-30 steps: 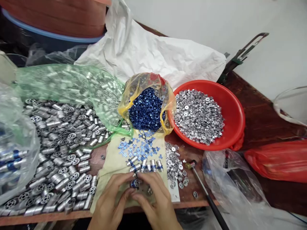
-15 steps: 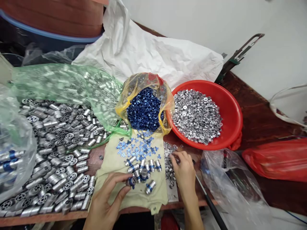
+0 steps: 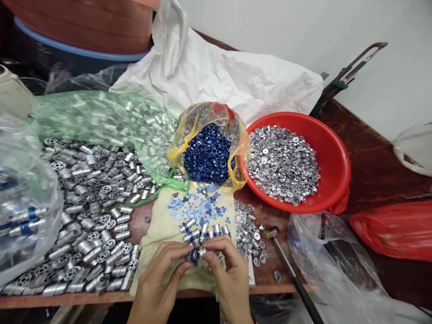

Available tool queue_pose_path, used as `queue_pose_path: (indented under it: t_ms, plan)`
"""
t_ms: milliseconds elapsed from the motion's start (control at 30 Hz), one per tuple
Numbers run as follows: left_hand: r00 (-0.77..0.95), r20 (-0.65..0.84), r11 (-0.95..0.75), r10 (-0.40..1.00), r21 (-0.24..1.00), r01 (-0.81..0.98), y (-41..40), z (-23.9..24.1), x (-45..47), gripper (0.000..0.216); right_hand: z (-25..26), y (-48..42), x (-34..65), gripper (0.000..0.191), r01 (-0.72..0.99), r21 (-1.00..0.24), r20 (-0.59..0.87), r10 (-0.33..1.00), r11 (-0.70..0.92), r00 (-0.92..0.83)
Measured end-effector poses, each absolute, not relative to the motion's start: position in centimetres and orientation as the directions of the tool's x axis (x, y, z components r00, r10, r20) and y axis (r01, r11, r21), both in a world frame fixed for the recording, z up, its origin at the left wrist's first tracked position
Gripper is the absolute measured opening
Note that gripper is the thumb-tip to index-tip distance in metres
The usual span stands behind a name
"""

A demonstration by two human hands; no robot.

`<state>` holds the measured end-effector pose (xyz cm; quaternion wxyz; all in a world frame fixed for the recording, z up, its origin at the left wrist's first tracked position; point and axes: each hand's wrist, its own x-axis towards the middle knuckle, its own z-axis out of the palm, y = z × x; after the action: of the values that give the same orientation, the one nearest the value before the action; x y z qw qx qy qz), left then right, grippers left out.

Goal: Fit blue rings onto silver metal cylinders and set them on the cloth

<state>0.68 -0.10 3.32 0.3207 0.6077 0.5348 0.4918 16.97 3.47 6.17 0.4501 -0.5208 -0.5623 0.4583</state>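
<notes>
My left hand (image 3: 161,279) and my right hand (image 3: 228,274) meet over a pale yellow cloth (image 3: 158,234) at the table's front edge. Together their fingertips pinch a small silver cylinder with a blue ring (image 3: 195,254). Just beyond it a short row of assembled silver-and-blue cylinders (image 3: 204,231) lies on the cloth. Small blue star-shaped pieces (image 3: 199,208) are scattered farther up. A yellow bag of blue rings (image 3: 208,153) stands open behind them. Loose silver discs (image 3: 249,229) lie to the right of the cloth.
A heap of silver perforated cylinders (image 3: 91,216) covers the left side, with a green bag (image 3: 101,119) of more behind. A red basin (image 3: 332,153) holds silver discs. A small hammer (image 3: 290,274), clear bags (image 3: 330,265) and a red bag (image 3: 394,229) lie right.
My right hand came back from the loose silver discs and joined my left hand on the cylinder, which the left hand kept holding.
</notes>
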Motion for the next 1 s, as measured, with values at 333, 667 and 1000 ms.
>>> queue_pose_path:
  t_ms: [333,667,1000]
  plan:
    - [-0.057,0.341,-0.300,0.938,0.884,0.358,0.0,3.6,1.0,0.026,5.6,3.0,16.3,0.013,0.149,-0.988,0.038,0.999,0.036,0.007]
    - [0.001,0.524,-0.479,0.852,0.779,0.404,-0.6,3.3,0.3,0.052,6.4,2.0,16.7,0.044,-0.147,-0.921,-0.268,0.861,-0.360,-0.432]
    - [0.200,-0.424,0.468,0.883,0.773,-0.429,-1.3,5.5,0.8,0.024,7.1,1.5,18.4,0.036,0.514,-0.716,0.256,0.863,0.472,-0.436]
